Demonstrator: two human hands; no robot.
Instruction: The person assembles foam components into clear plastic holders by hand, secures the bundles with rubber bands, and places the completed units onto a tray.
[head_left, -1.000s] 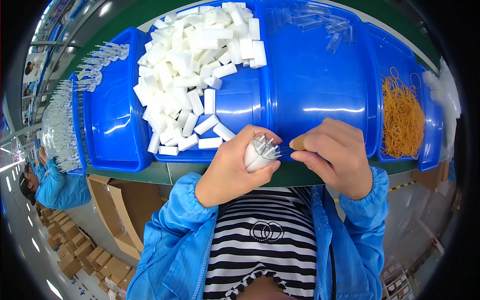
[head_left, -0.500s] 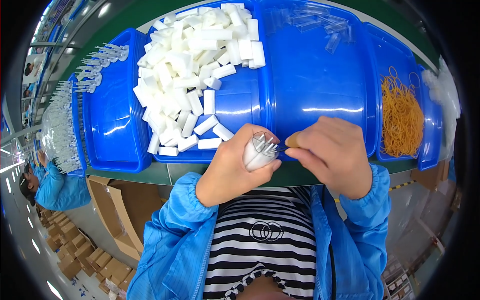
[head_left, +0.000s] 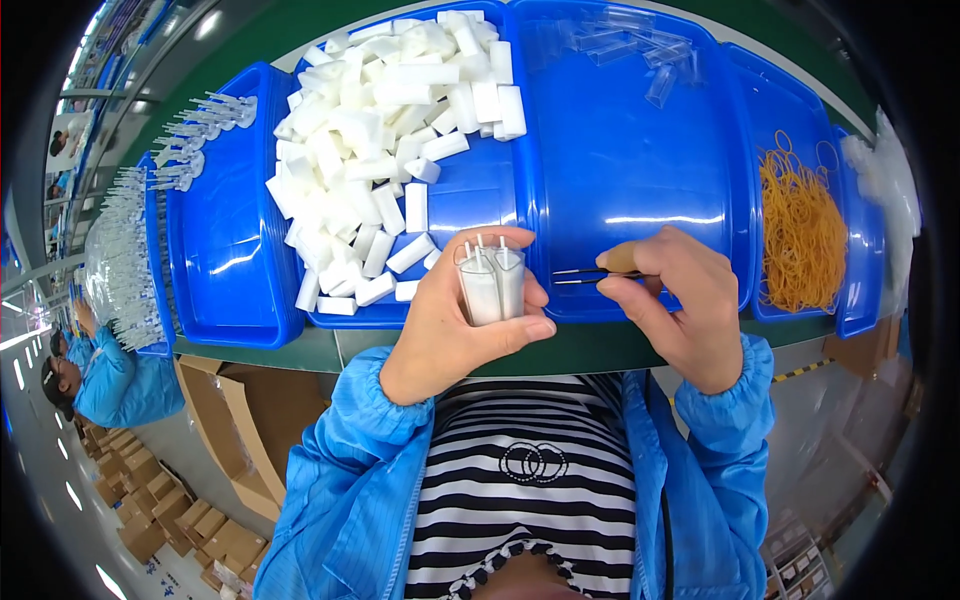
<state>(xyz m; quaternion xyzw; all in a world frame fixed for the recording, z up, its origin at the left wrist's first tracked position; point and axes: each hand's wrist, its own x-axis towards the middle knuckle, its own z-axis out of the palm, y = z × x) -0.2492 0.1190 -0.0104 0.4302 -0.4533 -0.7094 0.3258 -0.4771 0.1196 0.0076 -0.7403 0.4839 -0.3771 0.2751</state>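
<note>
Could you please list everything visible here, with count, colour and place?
white plastic pieces: a heap, white, middle blue tray
blue trays: four, on the green bench
clear tubes: several, far end of the right-centre tray
rubber bands: a pile, orange, right tray
clear parts: many, left of the trays
cardboard boxes: many, brown, floor lower left
co-worker: one, blue jacket, far left
left hand: holds small bundle of white pieces
right hand: holds thin tool

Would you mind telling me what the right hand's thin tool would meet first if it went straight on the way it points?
Probably the small white pieces held in the left hand, though depth is unclear.
</note>
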